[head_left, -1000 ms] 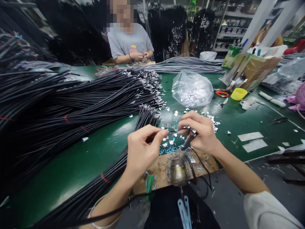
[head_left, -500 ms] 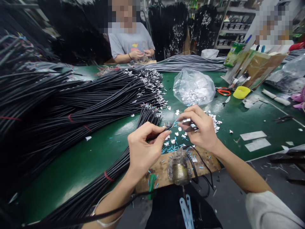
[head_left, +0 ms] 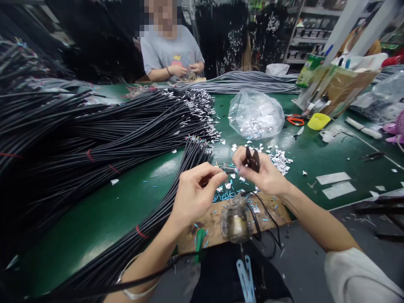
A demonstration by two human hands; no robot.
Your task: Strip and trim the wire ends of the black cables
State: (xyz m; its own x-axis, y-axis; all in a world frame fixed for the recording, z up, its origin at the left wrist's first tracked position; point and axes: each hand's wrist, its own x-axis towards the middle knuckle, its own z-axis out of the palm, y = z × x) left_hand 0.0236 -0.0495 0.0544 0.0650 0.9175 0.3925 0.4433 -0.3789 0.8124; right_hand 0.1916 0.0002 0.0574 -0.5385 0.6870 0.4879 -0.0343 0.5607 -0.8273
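Observation:
My left hand [head_left: 194,191] pinches the end of a thin black cable [head_left: 151,275] that runs back under my forearm. My right hand [head_left: 260,170] holds small black cutters [head_left: 252,159], blades up, close to the cable's tip. Both hands hover over the green table [head_left: 104,214], above scattered silver foil scraps [head_left: 279,160] and tiny blue wire bits [head_left: 225,195]. Just below them a wooden board [head_left: 214,227] carries a small wrapped metal fixture [head_left: 235,223].
A large heap of black cables [head_left: 94,134] fills the left half of the table. A clear bag of foil pieces [head_left: 255,113], orange scissors [head_left: 295,121], a yellow cup [head_left: 318,121] and a cardboard box [head_left: 342,90] lie beyond. A person [head_left: 172,52] works at the far side.
My right hand has turned so the cutters now point upward in view. The left hand kept its grip on the cable end and shifted slightly.

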